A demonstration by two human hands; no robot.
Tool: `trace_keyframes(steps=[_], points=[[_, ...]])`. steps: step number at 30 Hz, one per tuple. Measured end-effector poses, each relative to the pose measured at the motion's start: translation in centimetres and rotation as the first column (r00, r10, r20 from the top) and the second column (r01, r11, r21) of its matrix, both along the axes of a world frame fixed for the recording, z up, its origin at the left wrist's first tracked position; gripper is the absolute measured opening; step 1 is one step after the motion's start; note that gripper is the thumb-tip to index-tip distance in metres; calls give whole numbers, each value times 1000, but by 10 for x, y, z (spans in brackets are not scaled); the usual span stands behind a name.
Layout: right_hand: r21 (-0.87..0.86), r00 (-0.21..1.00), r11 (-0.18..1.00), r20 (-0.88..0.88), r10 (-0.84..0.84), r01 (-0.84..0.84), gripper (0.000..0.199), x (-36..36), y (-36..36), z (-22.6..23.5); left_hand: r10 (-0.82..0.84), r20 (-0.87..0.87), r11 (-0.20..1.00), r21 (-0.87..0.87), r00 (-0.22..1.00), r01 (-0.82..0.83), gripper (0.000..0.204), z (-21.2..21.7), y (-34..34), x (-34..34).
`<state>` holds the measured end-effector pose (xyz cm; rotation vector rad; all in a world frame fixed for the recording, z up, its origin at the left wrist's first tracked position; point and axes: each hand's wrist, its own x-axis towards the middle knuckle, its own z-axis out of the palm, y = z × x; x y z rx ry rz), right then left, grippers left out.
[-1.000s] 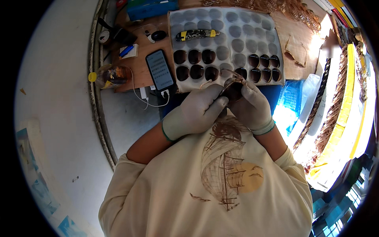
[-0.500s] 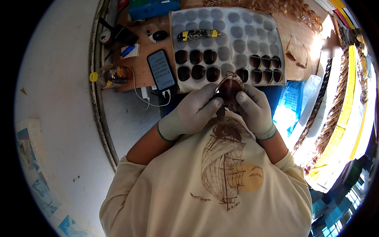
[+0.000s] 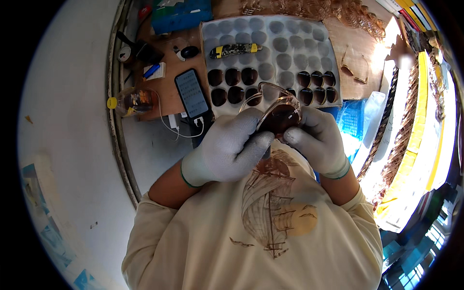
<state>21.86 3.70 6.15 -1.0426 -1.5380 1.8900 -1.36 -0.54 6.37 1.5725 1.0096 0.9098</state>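
Close against the chest, just below the middle of the view, both gloved hands pinch a clear-framed pair of glasses (image 3: 276, 113) with a dark brown lens: the left hand (image 3: 227, 150) at 8 o'clock wraps its fingers under the frame, while the right hand (image 3: 316, 140) at 4 o'clock presses thumb and fingertips on the rim, seemingly bracing the lens. Beyond, at 12 o'clock, the grey moulded tray (image 3: 270, 58) keeps more dark lenses (image 3: 234, 77) separated in its hollows, with a phone (image 3: 191, 93) lying beside it at 10 o'clock.

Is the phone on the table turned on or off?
On. The phone lies flat beside the grey tray, its screen lit bluish with lines showing, and a white cable is plugged into it.
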Motion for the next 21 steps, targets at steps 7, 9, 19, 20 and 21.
trace_keyframes(steps=[7,9,19,20,21], points=[[49,996,997,-72,-52,55,18,-11,-8,-11,38,-138,980,198,990,-10,26,-7,-9,3],[255,991,966,105,-77,48,18,-14,-7,-8,99,-162,990,111,982,-81,30,-10,-11,3],[524,957,851,267,-116,-43,20,-18,-3,19,281,-164,947,211,946,-244,49,5,-23,21],[462,967,886,237,-99,-23,20,-17,-1,17,288,-163,942,224,943,-249,49,5,-22,23],[434,978,901,188,-87,-3,19,-18,1,14,296,-162,938,238,941,-254,49,6,-20,25]])
